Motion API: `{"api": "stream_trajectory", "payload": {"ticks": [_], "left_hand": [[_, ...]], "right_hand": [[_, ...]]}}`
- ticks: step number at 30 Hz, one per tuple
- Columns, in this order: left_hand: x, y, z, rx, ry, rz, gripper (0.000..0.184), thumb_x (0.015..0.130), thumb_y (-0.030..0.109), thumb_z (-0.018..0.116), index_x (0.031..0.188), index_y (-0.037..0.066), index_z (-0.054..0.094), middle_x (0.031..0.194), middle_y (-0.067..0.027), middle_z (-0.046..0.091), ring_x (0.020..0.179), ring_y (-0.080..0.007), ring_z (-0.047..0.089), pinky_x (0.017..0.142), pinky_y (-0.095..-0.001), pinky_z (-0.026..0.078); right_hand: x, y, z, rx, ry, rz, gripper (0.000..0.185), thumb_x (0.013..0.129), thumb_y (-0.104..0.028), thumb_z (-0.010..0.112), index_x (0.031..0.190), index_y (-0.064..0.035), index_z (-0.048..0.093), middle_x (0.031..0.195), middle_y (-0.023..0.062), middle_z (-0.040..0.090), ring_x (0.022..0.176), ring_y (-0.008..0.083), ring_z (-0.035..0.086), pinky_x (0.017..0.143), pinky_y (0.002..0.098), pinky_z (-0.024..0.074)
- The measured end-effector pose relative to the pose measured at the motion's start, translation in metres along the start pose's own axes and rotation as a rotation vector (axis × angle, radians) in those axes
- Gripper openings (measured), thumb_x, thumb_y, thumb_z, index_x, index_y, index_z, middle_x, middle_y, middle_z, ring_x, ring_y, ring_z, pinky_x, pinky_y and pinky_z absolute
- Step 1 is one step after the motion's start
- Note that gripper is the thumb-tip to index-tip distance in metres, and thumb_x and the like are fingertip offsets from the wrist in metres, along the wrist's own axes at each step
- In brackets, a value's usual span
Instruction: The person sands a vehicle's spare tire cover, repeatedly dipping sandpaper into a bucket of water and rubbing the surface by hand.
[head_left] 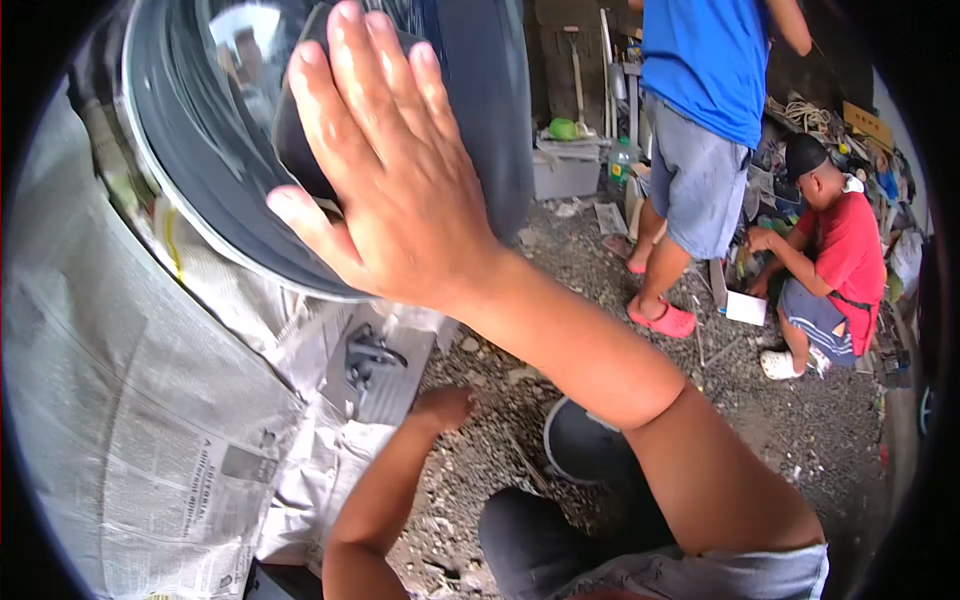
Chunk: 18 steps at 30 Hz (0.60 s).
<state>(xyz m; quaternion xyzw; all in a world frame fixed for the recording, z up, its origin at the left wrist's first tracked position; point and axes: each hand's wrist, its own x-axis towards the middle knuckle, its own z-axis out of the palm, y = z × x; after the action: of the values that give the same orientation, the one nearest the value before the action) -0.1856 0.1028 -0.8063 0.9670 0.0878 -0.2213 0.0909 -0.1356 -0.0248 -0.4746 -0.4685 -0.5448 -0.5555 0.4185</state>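
My right hand lies with fingers extended over a dark sheet that looks like sandpaper, pressing it against a curved, dark, glossy panel. Wet grey streaks cross the panel, and a pale rim runs round its lower edge. My fingers look wet. Lower down, my left hand hangs over the gravel beside a grey board; its fingers are blurred and nothing shows in them. On that board sits a dark metal or plastic fitting. A round dark container with a pale rim stands near my knee.
Newspaper sheets cover the surface on the left. A person in a blue shirt stands ahead; another in red crouches on the right by a white box. Clutter and a green-tinted bottle line the back.
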Motion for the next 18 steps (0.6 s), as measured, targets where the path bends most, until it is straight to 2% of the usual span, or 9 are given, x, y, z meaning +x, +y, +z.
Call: {"api": "stream_trajectory", "payload": {"ticks": [3, 7, 9, 11, 13, 14, 15, 16, 18], "left_hand": [[0.005, -0.008, 0.013, -0.020, 0.052, 0.013, 0.050, 0.098, 0.043, 0.048, 0.134, 0.010, 0.055, 0.127, -0.0203, 0.062, 0.117, -0.0385, 0.060, 0.098, -0.0509, 0.047], [-0.001, -0.006, 0.012, -0.016, 0.071, 0.036, 0.050, 0.098, 0.042, 0.047, 0.136, 0.010, 0.052, 0.126, -0.0209, 0.062, 0.117, -0.0395, 0.060, 0.099, -0.0508, 0.047], [0.005, -0.008, 0.015, 0.000, 0.095, 0.041, 0.044, 0.097, 0.040, 0.048, 0.125, 0.008, 0.057, 0.121, -0.0208, 0.065, 0.112, -0.0394, 0.062, 0.095, -0.0515, 0.049], [0.006, -0.007, 0.019, 0.016, 0.144, 0.065, 0.041, 0.096, 0.040, 0.049, 0.117, 0.007, 0.061, 0.116, -0.0204, 0.067, 0.107, -0.0387, 0.064, 0.091, -0.0523, 0.051], [0.013, -0.009, 0.020, -0.007, 0.158, 0.093, 0.040, 0.096, 0.039, 0.049, 0.117, 0.007, 0.061, 0.115, -0.0204, 0.067, 0.107, -0.0387, 0.064, 0.090, -0.0525, 0.051], [0.013, -0.009, 0.024, -0.021, 0.156, 0.102, 0.040, 0.096, 0.039, 0.049, 0.117, 0.008, 0.061, 0.115, -0.0204, 0.067, 0.107, -0.0387, 0.065, 0.089, -0.0526, 0.051], [0.011, -0.010, 0.028, -0.013, 0.157, 0.100, 0.040, 0.096, 0.039, 0.049, 0.118, 0.008, 0.060, 0.116, -0.0202, 0.067, 0.107, -0.0386, 0.064, 0.090, -0.0526, 0.051], [0.011, -0.010, 0.026, -0.005, 0.163, 0.098, 0.040, 0.096, 0.039, 0.049, 0.118, 0.008, 0.060, 0.116, -0.0201, 0.067, 0.108, -0.0385, 0.064, 0.090, -0.0525, 0.051], [0.011, -0.008, 0.021, 0.006, 0.148, 0.085, 0.040, 0.096, 0.039, 0.049, 0.120, 0.008, 0.060, 0.118, -0.0197, 0.066, 0.109, -0.0382, 0.063, 0.091, -0.0523, 0.051]], "right_hand": [[-0.006, 0.000, -0.002, -0.065, -0.079, 0.036, 0.086, 0.093, -0.050, 0.055, 0.153, 0.0018, 0.023, 0.159, 0.0284, 0.018, 0.148, 0.0443, 0.018, 0.120, 0.0536, 0.0138], [-0.099, 0.022, 0.001, 0.044, -0.104, 0.107, 0.084, 0.099, -0.054, 0.043, 0.155, 0.0027, 0.016, 0.160, 0.0301, 0.013, 0.149, 0.0449, 0.012, 0.120, 0.0551, 0.0102], [-0.093, 0.027, -0.005, 0.126, -0.101, 0.119, 0.083, 0.100, -0.053, 0.041, 0.155, 0.0035, 0.014, 0.160, 0.0307, 0.011, 0.149, 0.0453, 0.011, 0.120, 0.0558, 0.0095], [-0.023, 0.044, -0.005, 0.188, -0.035, 0.094, 0.083, 0.100, -0.050, 0.041, 0.154, 0.0055, 0.012, 0.160, 0.0312, 0.010, 0.149, 0.0462, 0.011, 0.120, 0.0545, 0.0103], [0.059, 0.085, 0.004, 0.136, -0.016, 0.141, 0.082, 0.100, -0.049, 0.046, 0.153, 0.0059, 0.015, 0.159, 0.0311, 0.015, 0.149, 0.0428, 0.014, 0.121, 0.0456, 0.0139], [0.104, 0.090, -0.013, 0.384, -0.062, 0.213, 0.079, 0.099, -0.047, 0.046, 0.155, 0.0013, 0.017, 0.160, 0.0280, 0.017, 0.150, 0.0411, 0.014, 0.122, 0.0427, 0.0144], [0.142, 0.100, -0.006, 0.378, -0.025, 0.366, 0.085, 0.101, -0.060, 0.026, 0.155, 0.0047, 0.013, 0.163, 0.0232, 0.004, 0.153, 0.0318, 0.005, 0.123, 0.0413, 0.0053], [0.160, 0.116, -0.002, 0.390, -0.039, 0.378, 0.086, 0.101, -0.060, 0.025, 0.154, 0.0066, 0.012, 0.164, 0.0221, -0.001, 0.153, 0.0273, -0.001, 0.123, 0.0350, 0.0038], [0.154, 0.113, -0.003, 0.378, -0.005, 0.336, 0.080, 0.103, -0.053, 0.028, 0.153, 0.0074, 0.016, 0.163, 0.0237, 0.004, 0.153, 0.0297, 0.002, 0.124, 0.0364, 0.0048]]}}
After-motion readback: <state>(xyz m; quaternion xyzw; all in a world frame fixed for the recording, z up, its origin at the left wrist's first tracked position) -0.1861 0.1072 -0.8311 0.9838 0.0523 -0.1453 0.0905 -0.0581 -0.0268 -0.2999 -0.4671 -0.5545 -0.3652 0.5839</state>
